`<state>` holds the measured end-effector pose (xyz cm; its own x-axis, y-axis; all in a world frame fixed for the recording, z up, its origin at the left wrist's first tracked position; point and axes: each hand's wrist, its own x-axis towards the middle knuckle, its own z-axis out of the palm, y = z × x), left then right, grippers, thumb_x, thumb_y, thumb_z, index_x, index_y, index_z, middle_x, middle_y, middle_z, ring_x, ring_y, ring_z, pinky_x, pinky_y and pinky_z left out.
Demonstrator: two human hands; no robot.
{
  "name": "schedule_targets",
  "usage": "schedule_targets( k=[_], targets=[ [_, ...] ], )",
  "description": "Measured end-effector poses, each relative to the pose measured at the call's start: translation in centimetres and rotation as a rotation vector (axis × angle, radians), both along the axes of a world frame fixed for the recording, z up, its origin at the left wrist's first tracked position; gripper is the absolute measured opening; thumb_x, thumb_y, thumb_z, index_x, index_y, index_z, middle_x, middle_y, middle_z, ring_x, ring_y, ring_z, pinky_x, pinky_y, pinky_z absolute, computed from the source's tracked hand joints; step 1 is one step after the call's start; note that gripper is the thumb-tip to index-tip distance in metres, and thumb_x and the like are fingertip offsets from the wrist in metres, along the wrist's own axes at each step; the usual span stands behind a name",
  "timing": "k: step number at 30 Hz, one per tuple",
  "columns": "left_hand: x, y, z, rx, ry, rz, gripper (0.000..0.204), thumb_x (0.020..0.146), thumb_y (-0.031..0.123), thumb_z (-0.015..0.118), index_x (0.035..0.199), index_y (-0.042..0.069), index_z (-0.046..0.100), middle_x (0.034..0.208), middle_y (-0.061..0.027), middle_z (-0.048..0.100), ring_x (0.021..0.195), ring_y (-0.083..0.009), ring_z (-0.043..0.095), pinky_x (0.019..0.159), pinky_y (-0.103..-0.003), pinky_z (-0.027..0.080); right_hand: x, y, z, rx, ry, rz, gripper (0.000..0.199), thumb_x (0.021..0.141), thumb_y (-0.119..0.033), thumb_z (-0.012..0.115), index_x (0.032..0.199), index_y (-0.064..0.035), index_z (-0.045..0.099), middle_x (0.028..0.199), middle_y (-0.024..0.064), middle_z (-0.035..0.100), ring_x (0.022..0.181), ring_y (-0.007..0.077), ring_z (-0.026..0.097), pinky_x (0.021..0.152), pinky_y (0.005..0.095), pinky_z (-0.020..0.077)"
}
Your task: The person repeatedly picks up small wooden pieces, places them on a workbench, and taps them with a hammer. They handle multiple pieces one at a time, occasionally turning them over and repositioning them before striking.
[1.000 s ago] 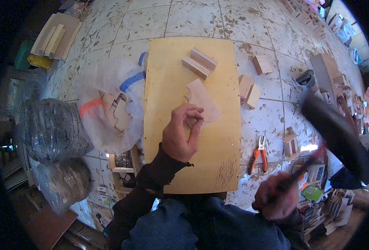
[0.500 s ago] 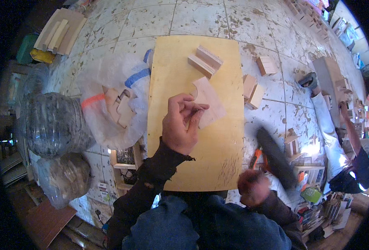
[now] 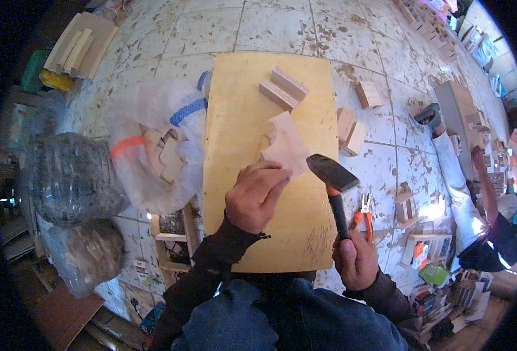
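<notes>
My right hand [image 3: 358, 260] is closed around the handle of a hammer [image 3: 333, 174], whose dark metal head is raised just right of a thin, pale wooden piece [image 3: 289, 143]. That piece lies on the yellow board [image 3: 235, 88] in front of me and has a curved cut-out on its left side. At the near end of the piece is my left hand [image 3: 255, 196], thumb and fingers pinched together. Anything between those fingertips is too small to make out. Farther up the board sits a wooden block with a groove [image 3: 283, 89].
Left of the board lies a translucent bag [image 3: 153, 105] with wooden pieces inside. Orange-handled pliers [image 3: 363, 217] and wooden blocks [image 3: 350, 131] rest on the tiled floor at right. Another person [image 3: 458, 175] works at the far right. Plastic-wrapped bundles [image 3: 74, 175] stand at left.
The hammer has swung up from low at the right, its head now over the board's right edge. My left hand has moved nearer to me, to the near end of the wooden piece.
</notes>
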<state>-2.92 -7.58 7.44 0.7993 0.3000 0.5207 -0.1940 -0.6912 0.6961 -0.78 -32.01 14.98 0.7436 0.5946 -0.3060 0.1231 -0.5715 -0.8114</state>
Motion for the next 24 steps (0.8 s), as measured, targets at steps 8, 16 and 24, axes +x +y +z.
schedule_targets(
  k=[8,16,24],
  targets=[
    [-0.6,-0.9,-0.7,-0.410,0.118,0.022,0.048,0.075,0.005,0.078,0.119,0.006,0.057,0.106,-0.0126,0.067,0.097,-0.0240,0.066,0.085,-0.036,0.051,0.6,0.4,1.8,-0.076,0.006,0.053,0.035,0.101,-0.032,0.042,0.089,-0.0016,0.054,0.056,0.0097,0.056,0.049,0.0274,0.059,0.047,0.0377,0.0449],
    [0.9,1.9,-4.0,0.075,0.096,-0.082,0.079,0.065,0.021,0.087,0.134,0.013,0.050,0.128,-0.0209,0.052,0.114,-0.0378,0.054,0.093,-0.042,0.050,-0.9,0.9,0.2,0.744,-0.196,0.015,0.047,0.097,-0.043,0.048,0.068,-0.0071,0.047,0.051,0.0083,0.048,0.044,0.0234,0.052,0.039,0.0356,0.0406],
    [0.9,1.1,-5.1,-0.040,0.018,-0.013,0.076,0.061,0.017,0.087,0.130,0.015,0.054,0.112,-0.0169,0.053,0.098,-0.0359,0.055,0.083,-0.042,0.051,-1.2,-0.3,-2.3,0.577,0.171,-0.157,0.030,0.087,-0.019,0.061,0.066,-0.0106,0.041,0.054,0.0070,0.041,0.042,0.0259,0.041,0.044,0.0414,0.0397]
  ],
)
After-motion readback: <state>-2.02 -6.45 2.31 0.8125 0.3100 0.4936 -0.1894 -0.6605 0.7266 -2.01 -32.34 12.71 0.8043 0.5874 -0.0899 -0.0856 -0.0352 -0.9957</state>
